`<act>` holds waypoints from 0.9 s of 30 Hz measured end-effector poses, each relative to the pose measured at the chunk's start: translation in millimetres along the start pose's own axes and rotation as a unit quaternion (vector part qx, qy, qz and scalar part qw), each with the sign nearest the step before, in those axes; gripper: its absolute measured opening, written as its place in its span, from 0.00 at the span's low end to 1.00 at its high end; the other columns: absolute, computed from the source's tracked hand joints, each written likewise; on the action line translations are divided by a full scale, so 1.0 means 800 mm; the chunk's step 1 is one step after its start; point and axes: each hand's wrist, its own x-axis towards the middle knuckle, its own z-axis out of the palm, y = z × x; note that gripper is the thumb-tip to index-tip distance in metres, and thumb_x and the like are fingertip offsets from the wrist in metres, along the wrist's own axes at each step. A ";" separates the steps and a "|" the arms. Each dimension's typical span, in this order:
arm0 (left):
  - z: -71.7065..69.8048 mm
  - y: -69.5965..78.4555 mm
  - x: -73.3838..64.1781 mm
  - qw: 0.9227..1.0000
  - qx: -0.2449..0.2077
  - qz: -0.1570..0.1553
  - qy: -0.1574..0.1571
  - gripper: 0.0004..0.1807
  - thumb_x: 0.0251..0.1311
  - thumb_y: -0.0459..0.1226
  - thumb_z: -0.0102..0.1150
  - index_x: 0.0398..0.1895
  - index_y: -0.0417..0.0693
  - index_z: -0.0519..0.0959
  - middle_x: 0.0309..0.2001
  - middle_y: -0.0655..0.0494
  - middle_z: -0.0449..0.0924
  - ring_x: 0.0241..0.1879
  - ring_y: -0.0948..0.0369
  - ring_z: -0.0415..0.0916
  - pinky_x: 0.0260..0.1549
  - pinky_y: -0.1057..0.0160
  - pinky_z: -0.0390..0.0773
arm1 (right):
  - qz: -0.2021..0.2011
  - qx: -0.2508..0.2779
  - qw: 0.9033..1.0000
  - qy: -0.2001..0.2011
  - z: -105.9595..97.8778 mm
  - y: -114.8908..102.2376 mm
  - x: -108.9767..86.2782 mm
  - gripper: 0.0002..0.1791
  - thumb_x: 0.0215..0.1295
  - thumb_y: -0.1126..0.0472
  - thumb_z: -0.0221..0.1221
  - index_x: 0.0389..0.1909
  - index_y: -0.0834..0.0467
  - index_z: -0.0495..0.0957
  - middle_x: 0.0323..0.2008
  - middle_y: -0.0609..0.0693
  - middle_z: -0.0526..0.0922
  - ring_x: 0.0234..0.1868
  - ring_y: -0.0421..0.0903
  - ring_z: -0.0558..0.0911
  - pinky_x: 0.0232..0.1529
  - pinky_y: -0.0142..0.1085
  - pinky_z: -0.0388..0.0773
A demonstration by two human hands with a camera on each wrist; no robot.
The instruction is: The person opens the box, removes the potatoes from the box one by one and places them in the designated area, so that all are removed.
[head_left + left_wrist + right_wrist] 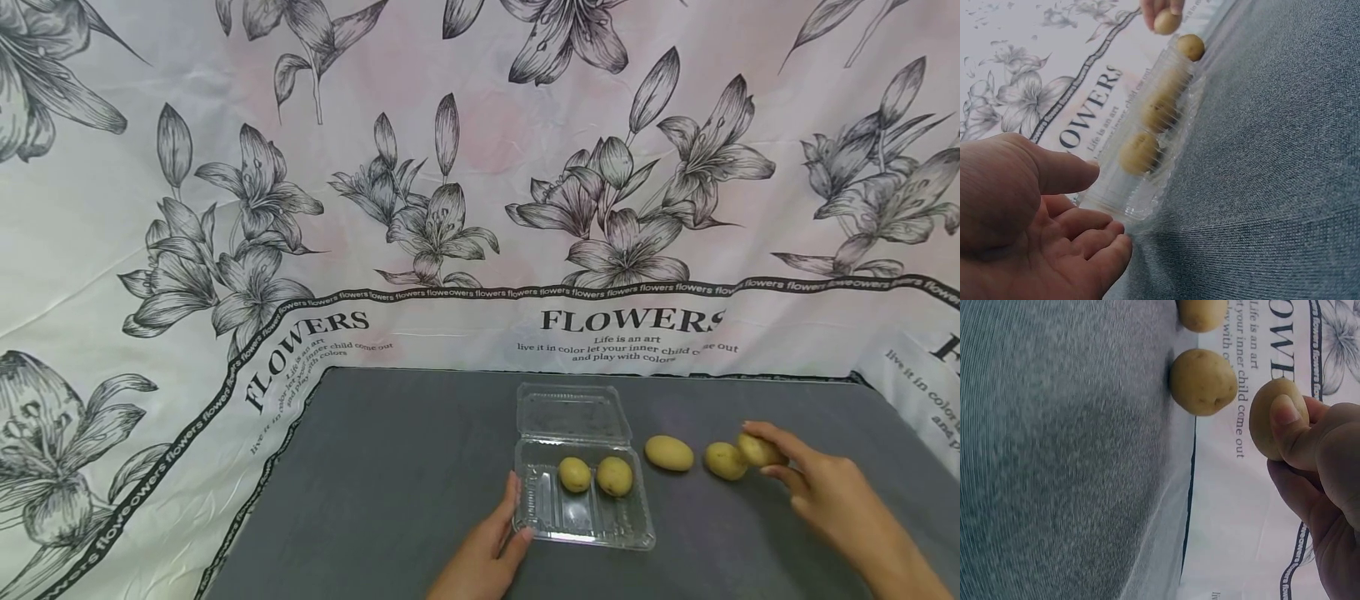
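A clear plastic clamshell container (585,533) lies with its lid folded back on the grey table. Two small yellow potatoes, a left one (575,474) and a right one (615,477), sit in its base. My left hand (483,550) holds the container's near left corner, thumb at the rim and fingers along the side. Between thumb and fingers my right hand (843,496) pinches another potato (1266,419), to the right of the container. Close beside that one rests a round potato (1202,382), and an oval potato (669,453) lies nearer the container.
The lid (573,414) spreads over the table behind the base. Grey cloth covers the table (397,475). A white floral curtain (450,333) with printed lettering hangs along the table's back edge and left side.
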 end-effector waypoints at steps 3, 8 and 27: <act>0.000 0.000 0.000 1.000 0.000 0.004 0.000 0.43 0.82 0.41 0.53 0.86 0.40 0.41 0.85 0.45 0.41 0.82 0.51 0.40 0.69 0.82 0.44 | 0.002 -0.005 1.000 -0.002 0.000 0.005 -0.003 0.37 0.53 0.75 0.75 0.65 0.56 0.77 0.44 0.66 0.89 0.22 0.29 0.68 0.19 0.32 0.64; 0.001 -0.001 0.000 1.000 0.006 0.009 0.001 0.43 0.82 0.41 0.53 0.86 0.40 0.41 0.85 0.44 0.42 0.82 0.50 0.41 0.69 0.81 0.46 | 0.001 -0.012 1.000 -0.002 0.002 0.013 -0.007 0.35 0.55 0.74 0.74 0.64 0.56 0.77 0.38 0.64 0.90 0.21 0.29 0.66 0.19 0.33 0.62; 0.000 -0.002 0.000 1.000 0.011 0.013 -0.004 0.43 0.81 0.40 0.54 0.86 0.39 0.41 0.85 0.42 0.43 0.82 0.48 0.42 0.72 0.76 0.50 | 0.045 -0.034 0.996 -0.063 0.005 0.032 -0.021 0.34 0.52 0.76 0.75 0.62 0.58 0.77 0.39 0.67 0.89 0.24 0.41 0.80 0.20 0.37 0.69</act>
